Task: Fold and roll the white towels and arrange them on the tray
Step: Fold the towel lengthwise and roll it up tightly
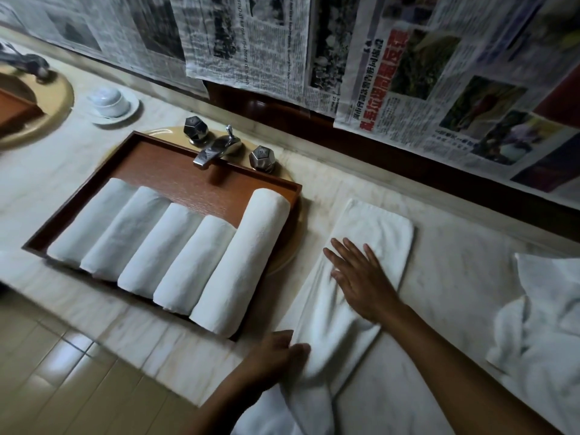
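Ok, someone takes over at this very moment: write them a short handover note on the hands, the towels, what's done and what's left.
Right hand: open, pressing flat on the folded towel, which lies on the counter right of the tray.
Left hand: at that towel's near end; blurred, grip unclear.
Done: five rolled towels lie side by side on the tray.
Left: roll this towel and place it on the tray, then probably the loose towels heaped at far right.
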A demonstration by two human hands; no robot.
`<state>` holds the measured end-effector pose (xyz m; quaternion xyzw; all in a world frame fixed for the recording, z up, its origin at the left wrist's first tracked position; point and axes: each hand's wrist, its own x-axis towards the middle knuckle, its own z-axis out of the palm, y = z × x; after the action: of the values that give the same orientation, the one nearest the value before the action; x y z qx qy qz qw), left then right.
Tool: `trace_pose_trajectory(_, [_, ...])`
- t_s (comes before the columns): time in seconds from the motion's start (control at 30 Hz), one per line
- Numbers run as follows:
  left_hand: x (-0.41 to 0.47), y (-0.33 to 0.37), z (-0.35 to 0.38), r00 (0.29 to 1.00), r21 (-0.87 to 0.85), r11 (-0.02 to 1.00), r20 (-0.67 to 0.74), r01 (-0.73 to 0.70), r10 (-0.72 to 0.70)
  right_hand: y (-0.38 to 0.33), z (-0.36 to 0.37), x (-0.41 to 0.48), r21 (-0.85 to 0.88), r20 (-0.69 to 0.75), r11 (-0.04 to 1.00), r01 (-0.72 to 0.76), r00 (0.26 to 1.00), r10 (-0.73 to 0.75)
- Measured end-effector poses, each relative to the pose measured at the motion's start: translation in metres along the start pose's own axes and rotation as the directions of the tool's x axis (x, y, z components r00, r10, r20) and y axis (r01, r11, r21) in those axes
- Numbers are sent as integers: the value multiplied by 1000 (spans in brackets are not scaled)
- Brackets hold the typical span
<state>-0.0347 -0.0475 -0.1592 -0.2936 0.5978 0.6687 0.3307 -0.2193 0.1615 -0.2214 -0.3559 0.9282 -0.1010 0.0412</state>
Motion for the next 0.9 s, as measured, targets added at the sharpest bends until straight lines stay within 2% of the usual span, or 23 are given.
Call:
trace_pose_trajectory(0.03, [-5, -4, -2, 1000, -23, 1000, 11, -4, 5, 2, -1, 1, -1, -5, 1000, -6, 1000, 6])
trace_pose_trajectory(0.1, [-14, -8, -3, 999, -178, 984, 28, -18, 23, 2, -2, 2, 1, 1, 1000, -1, 1000, 1])
trace_pose_trajectory(0.13, [-18, -6, -5, 998, -185, 981, -8, -65, 64, 2, -1, 2, 0, 2, 1000, 5, 1000, -5])
trace_pose_trajectory(0.2, [-20, -5, -5, 969, -76, 984, -205, -160, 142, 5, -3, 4, 2, -11, 1000, 11, 1000, -11])
trace_pose_trajectory(0.3, [-12, -13, -7, 851, 150, 963, -451, -223, 267, 10, -5, 8, 4, -29, 1000, 1, 1000, -1])
trace_pose_trajectory(0.4, [-3, -25, -5, 761, 436, 888, -524, -145, 382, 9, -1, 9, -6, -49, 1000, -6, 999, 6])
trace_pose_trajectory(0.43, [-3, -28, -2, 734, 480, 870, -552, -108, 395, 10, 0, 7, -10, -49, 1000, -2, 999, 1])
trace_pose_trajectory(0.6, [4, -31, 12, 639, 519, 852, -635, -63, 434, 14, 1, 12, -69, -63, 997, -27, 998, 23])
trace_pose_trajectory(0.67, [3, -32, 11, 625, 553, 832, -634, -47, 456, 4, -2, 9, -39, -137, 999, -30, 990, 24])
trace_pose_trajectory(0.73, [3, -33, 11, 619, 578, 815, -629, -33, 471, -12, 1, -3, 34, -190, 999, 27, 981, -20])
trace_pose_trajectory(0.8, [4, -32, 13, 637, 585, 811, -623, -5, 453, -22, 9, -19, 45, -120, 994, 96, 989, -90])
trace_pose_trajectory(0.87, [4, -28, 12, 702, 569, 822, -583, -6, 409, -17, 15, -29, 19, -43, 991, 132, 990, -131])
trace_pose_trajectory(0.9, [0, -24, 11, 760, 527, 849, -540, -30, 362, -12, 15, -27, 25, -25, 990, 137, 990, -136])
